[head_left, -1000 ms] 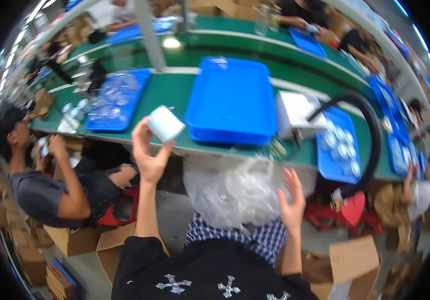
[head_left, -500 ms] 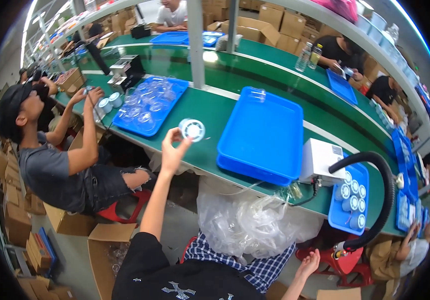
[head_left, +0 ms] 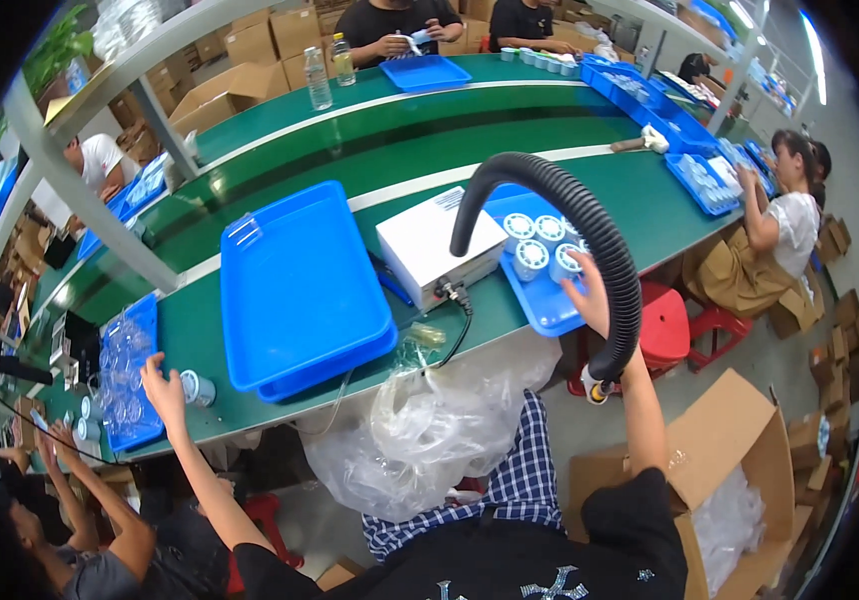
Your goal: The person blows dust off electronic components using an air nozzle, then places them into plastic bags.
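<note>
My left hand (head_left: pixel 164 393) is at the table's near edge on the left, fingers apart, holding nothing. Just right of it a light-blue cylindrical part (head_left: pixel 198 388) with a white ring-shaped end stands on the green table. Beyond that hand lies a blue tray of clear plastic cups (head_left: pixel 128 370). My right hand (head_left: pixel 593 297) reaches over another blue tray (head_left: pixel 550 312), thumb and fingers closed around one light-blue cylindrical part (head_left: pixel 567 262). Several matching parts (head_left: pixel 532 258) stand beside it. A black corrugated hose (head_left: pixel 618 255) arches past my right hand and covers some of it.
Stacked blue trays (head_left: pixel 305 300) lie in the middle, a small clear piece (head_left: pixel 245 231) on their far corner. A white box-shaped device (head_left: pixel 440 240) stands between trays. Clear plastic bags (head_left: pixel 430 430) hang over my lap. Co-workers sit around; an open carton (head_left: pixel 725 450) is at right.
The view has swung right. My left hand has let go of a light-blue part, which stands beside it on the table. My right hand has risen from near my lap to the right tray's parts.
</note>
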Available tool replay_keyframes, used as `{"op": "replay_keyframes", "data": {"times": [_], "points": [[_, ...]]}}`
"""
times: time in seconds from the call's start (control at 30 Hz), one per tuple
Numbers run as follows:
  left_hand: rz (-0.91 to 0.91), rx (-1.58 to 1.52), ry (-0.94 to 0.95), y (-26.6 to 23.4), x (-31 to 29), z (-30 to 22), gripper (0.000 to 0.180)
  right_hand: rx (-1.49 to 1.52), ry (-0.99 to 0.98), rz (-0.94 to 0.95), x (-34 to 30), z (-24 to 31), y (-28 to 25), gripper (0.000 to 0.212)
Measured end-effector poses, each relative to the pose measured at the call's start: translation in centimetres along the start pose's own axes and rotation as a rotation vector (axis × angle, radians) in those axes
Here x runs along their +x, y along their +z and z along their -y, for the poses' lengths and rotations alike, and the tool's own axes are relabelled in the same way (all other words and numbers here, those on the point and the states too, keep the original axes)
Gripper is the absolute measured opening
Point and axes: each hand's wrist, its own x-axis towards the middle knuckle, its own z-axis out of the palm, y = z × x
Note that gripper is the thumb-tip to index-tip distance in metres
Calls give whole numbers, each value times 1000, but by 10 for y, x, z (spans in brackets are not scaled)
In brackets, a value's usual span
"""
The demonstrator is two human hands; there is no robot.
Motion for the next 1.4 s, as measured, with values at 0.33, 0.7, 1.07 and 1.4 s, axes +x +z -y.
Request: {"op": "replay_keyframes", "data": {"times": [0.33, 0.7, 1.07, 1.4], "points": [[284, -136, 381, 136, 156, -112, 78, -190, 117, 631, 28, 39, -24, 52], [135, -609, 228, 90, 76, -186, 55, 338, 203, -185, -142, 73, -56, 68], [777, -1737, -321, -57, -176, -254, 69, 1597, 751, -442, -162, 107, -5, 46], [1112, -1825, -877, -39, -235, -253, 52, 3274, 303, -84, -138, 90, 27, 41]]}}
